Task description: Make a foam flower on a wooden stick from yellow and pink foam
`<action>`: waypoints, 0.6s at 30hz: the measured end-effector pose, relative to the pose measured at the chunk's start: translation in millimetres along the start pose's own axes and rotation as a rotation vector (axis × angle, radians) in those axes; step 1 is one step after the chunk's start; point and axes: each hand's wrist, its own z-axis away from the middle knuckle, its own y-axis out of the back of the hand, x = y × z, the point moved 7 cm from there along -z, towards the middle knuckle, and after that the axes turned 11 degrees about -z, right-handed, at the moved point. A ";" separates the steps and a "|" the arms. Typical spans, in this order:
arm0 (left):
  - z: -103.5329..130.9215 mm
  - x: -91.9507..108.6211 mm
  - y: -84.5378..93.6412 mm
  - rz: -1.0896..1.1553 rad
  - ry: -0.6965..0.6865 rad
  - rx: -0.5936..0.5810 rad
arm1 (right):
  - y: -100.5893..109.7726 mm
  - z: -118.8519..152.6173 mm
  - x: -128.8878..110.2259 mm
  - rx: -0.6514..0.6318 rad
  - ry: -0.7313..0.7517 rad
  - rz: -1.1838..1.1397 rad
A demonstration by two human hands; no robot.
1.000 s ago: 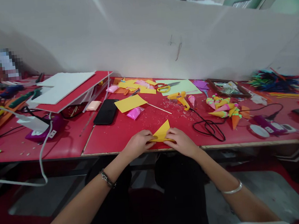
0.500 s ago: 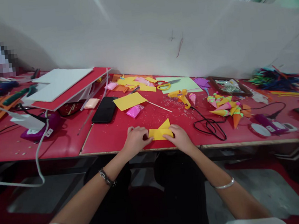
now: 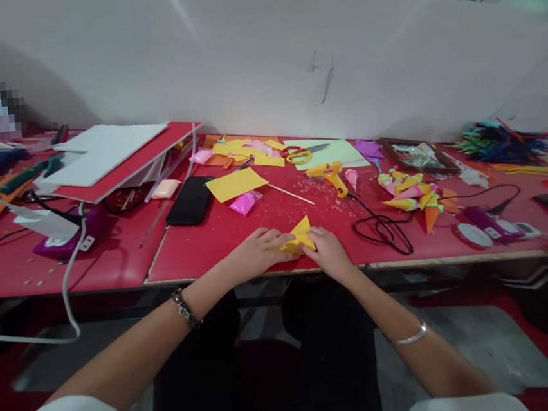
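Between my two hands, close to the table's front edge, is a folded piece of yellow paper [image 3: 300, 232] with one pointed corner sticking up. My left hand [image 3: 262, 253] reaches in from the left with its fingers over the paper's left side, closed on it and hiding that part. On the other side my right hand [image 3: 327, 251] pinches the paper's right edge between thumb and fingers. Beyond them lie a flat yellow sheet [image 3: 236, 184], a bright pink packet [image 3: 243, 203] and a thin white stick [image 3: 292, 194].
A yellow glue gun [image 3: 328, 176] trails its black cord to the right. Near it are several small paper cones [image 3: 411, 195]. A black phone [image 3: 190, 202] lies left, scissors [image 3: 301, 156] at the back, and white boards [image 3: 111, 153] at the back left on the red table [image 3: 201, 251].
My left hand has moved right, over the yellow paper, and now covers its left part. The paper looks more bunched or rolled. My right hand has stayed nearly in place.
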 end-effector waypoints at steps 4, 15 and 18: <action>1.5 2.1 -4.2 -0.003 -0.030 -0.036 | 0.5 0.6 -0.3 0.009 -0.009 0.022; 38.0 -21.1 -7.4 0.054 0.072 -0.098 | 12.8 11.4 -17.1 0.178 0.124 0.178; 38.9 -21.9 -7.2 0.065 0.095 -0.093 | 1.1 21.4 -36.0 0.023 0.359 0.269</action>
